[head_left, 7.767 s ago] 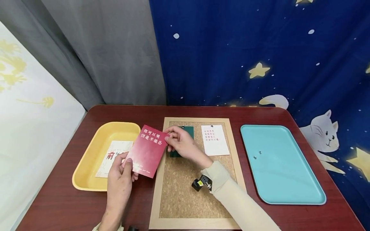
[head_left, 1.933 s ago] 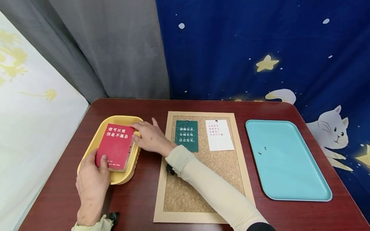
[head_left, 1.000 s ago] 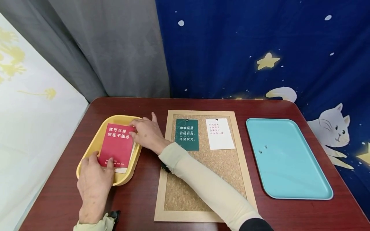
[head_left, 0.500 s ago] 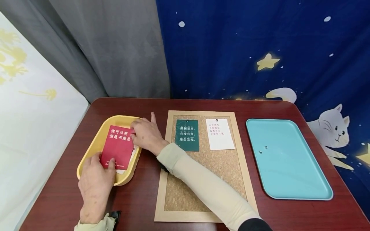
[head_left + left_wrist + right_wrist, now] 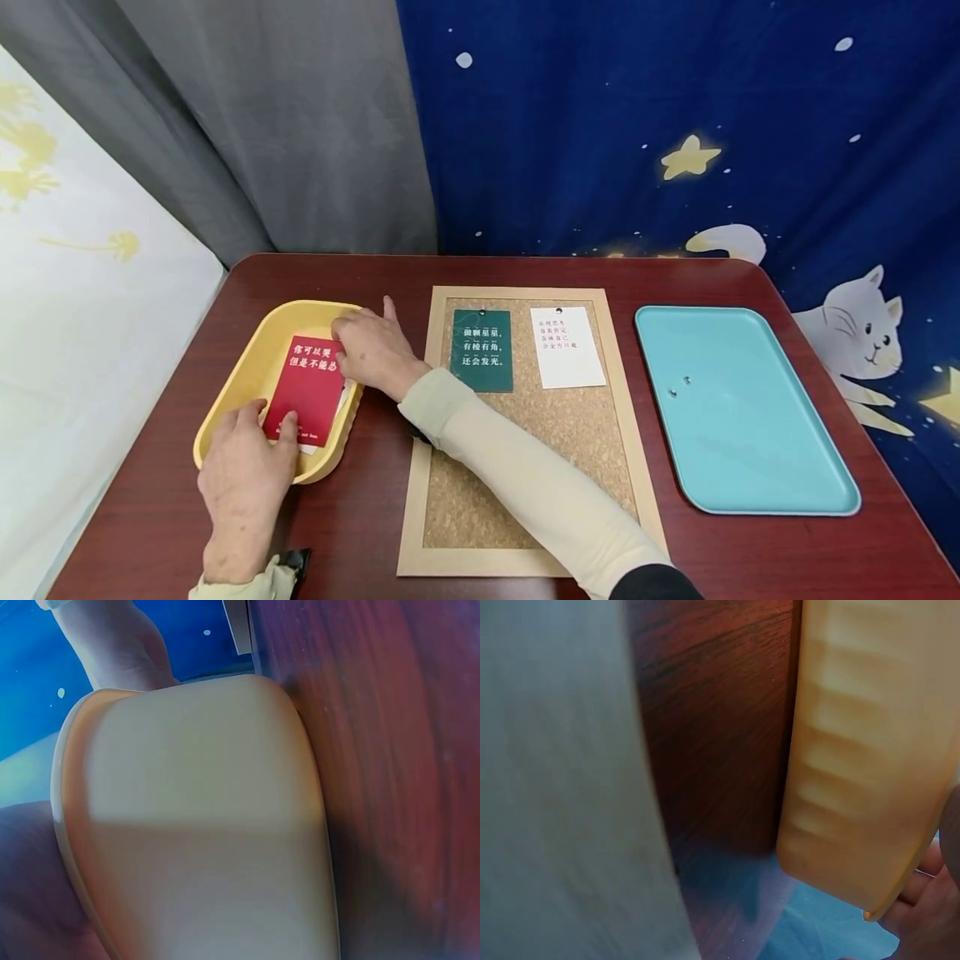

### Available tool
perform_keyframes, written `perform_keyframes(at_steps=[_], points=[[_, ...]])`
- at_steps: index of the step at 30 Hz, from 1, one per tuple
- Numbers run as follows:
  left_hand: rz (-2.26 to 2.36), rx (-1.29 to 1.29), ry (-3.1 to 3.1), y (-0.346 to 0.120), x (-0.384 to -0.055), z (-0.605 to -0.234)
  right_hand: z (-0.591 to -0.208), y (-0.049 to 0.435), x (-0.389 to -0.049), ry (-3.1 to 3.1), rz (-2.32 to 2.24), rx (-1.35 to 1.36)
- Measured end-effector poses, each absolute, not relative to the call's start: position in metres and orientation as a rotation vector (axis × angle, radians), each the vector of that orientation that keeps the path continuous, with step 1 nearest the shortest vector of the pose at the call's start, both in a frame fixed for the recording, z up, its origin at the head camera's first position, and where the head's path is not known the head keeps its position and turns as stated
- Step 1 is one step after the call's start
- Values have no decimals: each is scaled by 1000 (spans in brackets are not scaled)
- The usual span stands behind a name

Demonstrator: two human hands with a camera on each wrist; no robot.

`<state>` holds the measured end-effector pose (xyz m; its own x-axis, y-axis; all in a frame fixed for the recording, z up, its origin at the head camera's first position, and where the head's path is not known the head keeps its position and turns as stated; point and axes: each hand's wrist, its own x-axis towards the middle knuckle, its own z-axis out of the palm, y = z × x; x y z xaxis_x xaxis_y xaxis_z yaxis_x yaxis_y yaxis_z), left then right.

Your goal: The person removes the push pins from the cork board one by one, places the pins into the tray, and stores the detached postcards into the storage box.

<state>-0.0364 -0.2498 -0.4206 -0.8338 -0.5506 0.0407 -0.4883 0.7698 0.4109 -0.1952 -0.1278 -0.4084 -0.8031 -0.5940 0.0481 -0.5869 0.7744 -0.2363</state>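
A red card with white writing lies tilted inside the yellow basin, over a paler card whose edge peeks out below it. My left hand reaches over the basin's near-left rim and holds the red card's lower left part, thumb on its face. At the card's upper right edge, my right hand pinches it with thumb and forefinger, one other finger raised. Those right fingertips hide that corner. Both wrist views mostly show the basin's outer wall; the card is out of sight there.
A wood-framed cork board lies mid-table under my right forearm, with a green card and a white card pinned near its top. On the right, a turquoise tray holds two small shiny pins.
Both hands have brought the red card from beside the board into the basin, over the pale card. In the last second it has shifted slightly toward me and to the right.
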Motion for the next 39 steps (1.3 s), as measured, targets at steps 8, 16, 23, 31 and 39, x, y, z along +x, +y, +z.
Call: perform_keyframes(at_steps=[8, 16, 23, 31, 39], points=[[-562, 786, -2809, -248, -38, -421, -408, -126, -196, 2933, -375, -959], [-553, 774, -2844, -247, -38, -421, -407, -125, -197, 2924, -369, -956], [-552, 782, -2851, -248, -37, -421, -408, -127, -196, 2901, -351, -953], [-547, 766, -2836, -250, -35, -422, -409, -129, -195, 2903, -335, -976], [-563, 772, -2825, -249, -34, -422, -409, -125, -196, 2875, -418, -1004]])
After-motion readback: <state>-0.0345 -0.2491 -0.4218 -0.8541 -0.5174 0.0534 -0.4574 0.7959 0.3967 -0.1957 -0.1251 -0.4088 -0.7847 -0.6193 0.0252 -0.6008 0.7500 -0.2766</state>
